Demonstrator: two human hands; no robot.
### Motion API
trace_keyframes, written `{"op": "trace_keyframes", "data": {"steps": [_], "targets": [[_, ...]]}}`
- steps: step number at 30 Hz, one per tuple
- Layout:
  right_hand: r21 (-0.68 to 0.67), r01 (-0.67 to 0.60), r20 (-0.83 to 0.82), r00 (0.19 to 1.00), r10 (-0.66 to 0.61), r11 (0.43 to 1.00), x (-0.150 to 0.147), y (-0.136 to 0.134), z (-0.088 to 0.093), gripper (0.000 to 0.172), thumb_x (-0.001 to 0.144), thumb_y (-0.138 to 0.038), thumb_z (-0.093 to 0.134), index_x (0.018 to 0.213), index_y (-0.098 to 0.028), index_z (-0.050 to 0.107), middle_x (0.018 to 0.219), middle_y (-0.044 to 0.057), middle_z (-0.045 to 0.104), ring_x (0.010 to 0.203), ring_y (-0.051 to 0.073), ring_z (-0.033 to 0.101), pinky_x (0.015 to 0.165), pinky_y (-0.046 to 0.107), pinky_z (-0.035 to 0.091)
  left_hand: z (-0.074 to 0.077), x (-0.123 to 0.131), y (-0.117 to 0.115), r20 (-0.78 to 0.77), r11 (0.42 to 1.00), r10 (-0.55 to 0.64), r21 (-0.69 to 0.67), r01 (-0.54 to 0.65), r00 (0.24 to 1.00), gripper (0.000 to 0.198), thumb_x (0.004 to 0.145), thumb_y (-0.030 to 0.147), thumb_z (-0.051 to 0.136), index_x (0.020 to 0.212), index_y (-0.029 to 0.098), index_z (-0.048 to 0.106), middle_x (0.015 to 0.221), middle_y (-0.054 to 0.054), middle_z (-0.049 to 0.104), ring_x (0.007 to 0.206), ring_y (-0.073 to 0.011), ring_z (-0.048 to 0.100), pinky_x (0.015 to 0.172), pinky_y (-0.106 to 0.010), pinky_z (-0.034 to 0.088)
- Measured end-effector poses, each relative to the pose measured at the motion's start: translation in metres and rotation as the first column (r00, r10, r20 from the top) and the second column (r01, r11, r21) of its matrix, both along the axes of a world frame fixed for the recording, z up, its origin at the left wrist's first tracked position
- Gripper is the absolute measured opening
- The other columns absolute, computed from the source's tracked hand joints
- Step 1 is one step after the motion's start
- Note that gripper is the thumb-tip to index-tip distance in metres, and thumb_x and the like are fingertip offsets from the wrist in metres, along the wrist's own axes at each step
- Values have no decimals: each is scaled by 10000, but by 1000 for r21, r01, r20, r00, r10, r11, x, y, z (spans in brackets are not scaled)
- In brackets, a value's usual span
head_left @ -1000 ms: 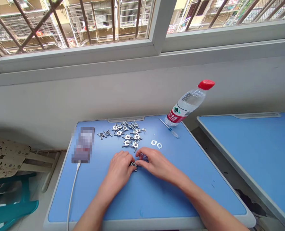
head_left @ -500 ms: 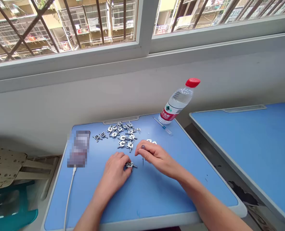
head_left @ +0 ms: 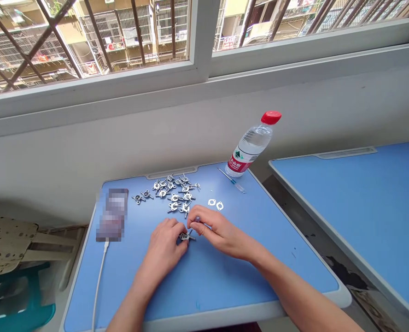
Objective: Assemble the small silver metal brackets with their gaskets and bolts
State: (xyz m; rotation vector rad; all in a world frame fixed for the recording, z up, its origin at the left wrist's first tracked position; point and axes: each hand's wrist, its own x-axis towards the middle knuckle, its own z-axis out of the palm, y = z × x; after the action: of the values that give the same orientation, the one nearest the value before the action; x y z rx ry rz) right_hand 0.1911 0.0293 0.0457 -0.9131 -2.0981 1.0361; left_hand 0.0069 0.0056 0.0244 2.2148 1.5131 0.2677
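Note:
My left hand (head_left: 165, 246) rests on the blue desk (head_left: 225, 276) with its fingertips pinched on a small silver metal fitting (head_left: 184, 237). My right hand (head_left: 218, 232) is closed in a pinch around a thin small screwdriver (head_left: 195, 222), whose tip points down at that fitting. Just beyond the hands lies a pile of several similar metal fittings (head_left: 173, 191). Two small flat metal plates (head_left: 215, 204) lie to the right of the pile.
A blurred phone (head_left: 112, 214) with a white cable (head_left: 99, 281) lies at the desk's left. A red-capped water bottle (head_left: 251, 145) and a thin blue-handled screwdriver (head_left: 232, 180) sit at the back right. A second blue desk (head_left: 356, 203) stands right, a teal stool (head_left: 14, 299) left.
My right hand drew away from the fitting half a second ago and has now come back against it with the small tool. The left hand has kept its hold on the fitting.

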Motion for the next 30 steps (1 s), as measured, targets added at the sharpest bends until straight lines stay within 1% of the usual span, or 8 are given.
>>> {"op": "trace_keyframes", "data": {"steps": [6, 9, 14, 18, 21, 24, 27, 30], "targets": [[10, -1, 29, 1000, 0, 1000, -1, 0, -2, 188, 966, -159, 402, 827, -208, 521, 847, 29, 560, 758, 154, 531, 702, 288, 466, -1, 0, 0, -6, 1000, -3, -14, 3, 1000, 122, 832, 101, 570, 857, 217, 601, 896, -16, 626, 883, -210, 575, 746, -303, 421], [39, -16, 37, 999, 15, 999, 0, 0, -4, 169, 956, -143, 425, 861, -204, 551, 854, 34, 576, 760, 156, 545, 707, 288, 469, 0, 0, 0, -5, 1000, -3, -21, 3, 1000, 125, 841, 105, 569, 874, 217, 614, 894, -22, 625, 876, -212, 578, 737, -305, 423], [194, -40, 32, 999, 34, 980, -2, 0, -12, 191, 957, -125, 438, 1029, -209, 594, 869, 42, 623, 757, 155, 564, 676, 266, 464, 1, -1, 0, 25, 1000, 5, -25, -4, 1000, 123, 846, 104, 576, 853, 219, 618, 906, -22, 630, 896, -217, 576, 752, -309, 433], [314, -45, 112, 994, 10, 948, -4, -2, -17, 198, 992, -176, 405, 999, -203, 602, 799, 34, 609, 682, 149, 525, 609, 255, 426, 2, -1, -1, 39, 1000, -1, -23, 2, 999, 133, 843, 92, 574, 847, 220, 610, 885, -13, 622, 886, -214, 570, 746, -304, 434], [310, -21, 128, 992, -20, 951, -2, -1, -13, 229, 1009, -196, 366, 998, -197, 595, 828, 52, 620, 724, 161, 548, 649, 270, 450, 2, -1, -1, 48, 999, 3, -33, -1, 999, 127, 847, 94, 577, 848, 218, 606, 895, -13, 625, 891, -211, 570, 753, -300, 434], [287, -17, 78, 997, -6, 958, 3, 1, -9, 264, 1017, -183, 340, 1072, -192, 598, 899, 70, 648, 791, 165, 589, 705, 283, 484, 2, -1, -1, 55, 999, 15, -46, -12, 998, 121, 846, 96, 584, 854, 215, 606, 910, -13, 627, 896, -209, 574, 754, -301, 433], [351, 2, 27, 1000, -13, 936, 5, 3, -12, 276, 1019, -181, 355, 1131, -192, 606, 868, 60, 676, 755, 160, 605, 680, 280, 487, 3, -1, -1, 56, 998, 17, -55, -14, 998, 116, 842, 97, 591, 856, 211, 610, 915, -15, 627, 898, -208, 577, 758, -303, 433], [449, 92, 32, 992, -119, 889, 3, 6, -20, 233, 1019, -233, 419, 1002, -185, 646, 753, 45, 662, 651, 160, 575, 613, 278, 452, 3, -1, 0, 45, 999, 12, -52, -10, 999, 115, 846, 99, 586, 845, 211, 610, 894, -12, 624, 894, -208, 575, 748, -301, 431]]}}
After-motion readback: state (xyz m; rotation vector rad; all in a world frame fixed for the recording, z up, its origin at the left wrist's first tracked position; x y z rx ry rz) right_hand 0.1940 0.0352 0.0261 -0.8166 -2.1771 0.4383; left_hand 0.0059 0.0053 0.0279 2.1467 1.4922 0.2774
